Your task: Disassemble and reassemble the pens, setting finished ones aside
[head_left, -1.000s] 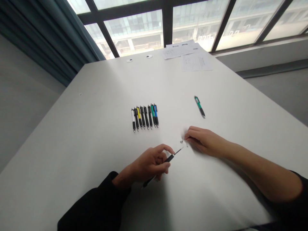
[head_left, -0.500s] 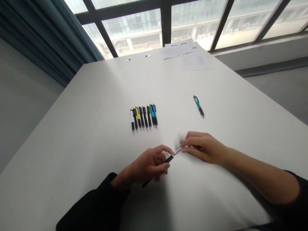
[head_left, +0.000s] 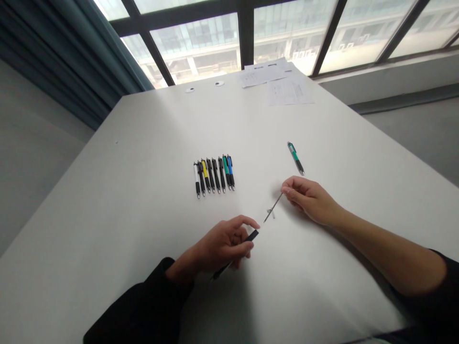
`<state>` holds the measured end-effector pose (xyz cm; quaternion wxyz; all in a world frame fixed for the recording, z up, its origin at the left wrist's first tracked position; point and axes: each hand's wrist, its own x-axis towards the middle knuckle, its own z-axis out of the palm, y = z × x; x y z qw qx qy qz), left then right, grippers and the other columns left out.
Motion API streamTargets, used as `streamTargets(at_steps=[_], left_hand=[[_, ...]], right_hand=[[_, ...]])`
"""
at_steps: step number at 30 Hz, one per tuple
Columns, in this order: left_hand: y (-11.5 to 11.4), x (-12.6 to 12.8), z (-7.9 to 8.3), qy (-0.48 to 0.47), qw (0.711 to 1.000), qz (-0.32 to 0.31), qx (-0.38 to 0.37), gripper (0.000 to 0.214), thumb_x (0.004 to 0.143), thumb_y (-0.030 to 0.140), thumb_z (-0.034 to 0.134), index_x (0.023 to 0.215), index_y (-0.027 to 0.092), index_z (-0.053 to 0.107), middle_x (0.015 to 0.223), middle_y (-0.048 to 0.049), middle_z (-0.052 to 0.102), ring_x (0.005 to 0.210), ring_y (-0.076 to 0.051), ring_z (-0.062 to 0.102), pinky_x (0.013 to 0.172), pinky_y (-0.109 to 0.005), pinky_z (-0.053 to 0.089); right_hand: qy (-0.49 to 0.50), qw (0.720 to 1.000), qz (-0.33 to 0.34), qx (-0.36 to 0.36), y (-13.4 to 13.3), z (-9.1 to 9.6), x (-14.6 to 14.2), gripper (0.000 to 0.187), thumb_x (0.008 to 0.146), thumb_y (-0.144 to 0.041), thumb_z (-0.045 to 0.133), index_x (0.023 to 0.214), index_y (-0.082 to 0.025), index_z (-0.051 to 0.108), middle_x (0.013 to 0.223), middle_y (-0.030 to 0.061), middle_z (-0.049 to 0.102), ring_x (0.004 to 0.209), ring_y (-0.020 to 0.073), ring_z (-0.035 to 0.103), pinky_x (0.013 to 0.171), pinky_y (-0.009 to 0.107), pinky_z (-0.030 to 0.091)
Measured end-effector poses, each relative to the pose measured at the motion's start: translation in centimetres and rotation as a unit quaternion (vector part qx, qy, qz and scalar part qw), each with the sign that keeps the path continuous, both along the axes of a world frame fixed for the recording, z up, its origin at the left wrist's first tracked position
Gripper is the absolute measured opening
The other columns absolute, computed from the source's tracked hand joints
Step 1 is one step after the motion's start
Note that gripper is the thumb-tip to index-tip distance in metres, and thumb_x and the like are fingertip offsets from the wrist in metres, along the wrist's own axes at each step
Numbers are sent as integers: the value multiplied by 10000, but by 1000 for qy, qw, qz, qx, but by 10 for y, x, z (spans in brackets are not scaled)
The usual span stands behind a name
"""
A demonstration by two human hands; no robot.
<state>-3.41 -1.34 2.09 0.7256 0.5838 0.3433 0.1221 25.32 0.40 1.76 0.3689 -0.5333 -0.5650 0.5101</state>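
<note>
A black pen barrel (head_left: pixel 253 235) is gripped by my left hand (head_left: pixel 224 243), its front end pointing up to the right and its other end showing below my palm. Between thumb and fingertips, my right hand (head_left: pixel 308 198) pinches one end of a thin pen refill (head_left: pixel 275 204), which slants down toward the barrel. The refill's tip is clear of the barrel by a small gap. Behind the refill, small pale and silvery pen parts (head_left: pixel 271 211) lie on the table; their exact kind is too small to tell.
A row of several pens (head_left: pixel 215 176), black, white, yellow, green and blue, lies beyond my left hand. One green pen (head_left: pixel 296 158) lies apart on the right. Papers (head_left: pixel 290 91) and two small white ovals (head_left: pixel 220 83) are at the table's far edge, by the window.
My right hand has moved up and right, drawing the refill out of the barrel, so its full length now shows. My left hand stays in place with the barrel.
</note>
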Motion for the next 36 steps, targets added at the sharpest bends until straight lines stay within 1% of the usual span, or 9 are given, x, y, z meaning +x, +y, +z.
streamTargets(at_steps=[5, 8, 14, 18, 21, 25, 31, 34, 36], left_hand=[[0, -1, -4, -1, 1000, -2, 3, 334, 937, 294, 665, 1233, 195, 546, 716, 38, 625, 442, -72, 592, 411, -135, 461], [0, -1, -4, -1, 1000, 0, -3, 351, 936, 312, 671, 1240, 192, 543, 725, 34, 630, 444, -75, 595, 411, -140, 462], [-1, -1, -2, -1, 1000, 5, 0, 359, 927, 312, 685, 1238, 194, 552, 717, 35, 632, 443, -78, 593, 410, -144, 456], [0, -1, -2, -5, 1000, -1, -4, 342, 938, 300, 666, 1236, 191, 541, 722, 34, 627, 443, -72, 595, 415, -133, 457], [0, -1, -2, -6, 1000, -5, -7, 325, 943, 281, 652, 1233, 193, 536, 720, 37, 623, 444, -69, 592, 418, -130, 460], [0, -1, -1, -5, 1000, 2, -7, 342, 934, 296, 668, 1235, 193, 542, 714, 41, 613, 449, -72, 591, 423, -142, 483], [-2, 0, -2, 0, 1000, 7, 8, 357, 935, 329, 665, 1240, 194, 539, 721, 35, 620, 449, -78, 594, 420, -147, 462], [-4, 1, -4, 13, 998, 30, 61, 348, 935, 334, 646, 1232, 188, 538, 711, 40, 611, 463, -87, 596, 442, -166, 460], [-3, 2, -4, 49, 984, 82, 147, 323, 940, 329, 625, 1219, 185, 551, 686, 52, 593, 478, -85, 577, 473, -177, 451]], right_hand=[[73, 993, -74, -54, 3, -2, -2, 422, 840, -596, 731, 853, -198, 592, 590, -62, 467, 458, 78, 380, 403, 210, 245], [72, 991, -93, -57, 3, -2, -2, 409, 821, -581, 757, 864, -197, 621, 610, -52, 507, 455, 79, 403, 395, 209, 264], [-56, 997, -61, -3, 1, 1, -5, 342, 884, -527, 695, 875, -185, 707, 542, -51, 510, 447, 91, 397, 445, 245, 296], [-130, 989, -50, 57, 0, -1, -5, 307, 912, -483, 674, 873, -187, 745, 642, -4, 622, 554, 127, 497, 544, 276, 390], [-190, 974, -28, 121, 0, -4, -2, 247, 930, -418, 672, 863, -195, 753, 766, 33, 691, 644, 150, 556, 625, 297, 444], [-251, 949, 35, 188, 2, -5, 2, 180, 953, -317, 650, 864, -195, 748, 837, 52, 689, 677, 151, 587, 665, 297, 476], [-303, 920, 93, 232, 3, -6, 3, 141, 965, -226, 617, 913, -181, 739, 923, 84, 701, 756, 176, 640, 726, 315, 509], [-310, 917, 103, 229, 3, -6, 3, 137, 966, -199, 606, 926, -177, 735, 940, 88, 702, 773, 182, 648, 734, 315, 512], [-312, 916, 107, 227, 3, -6, 3, 139, 965, -187, 599, 928, -173, 732, 945, 90, 700, 762, 179, 644, 722, 309, 509]])
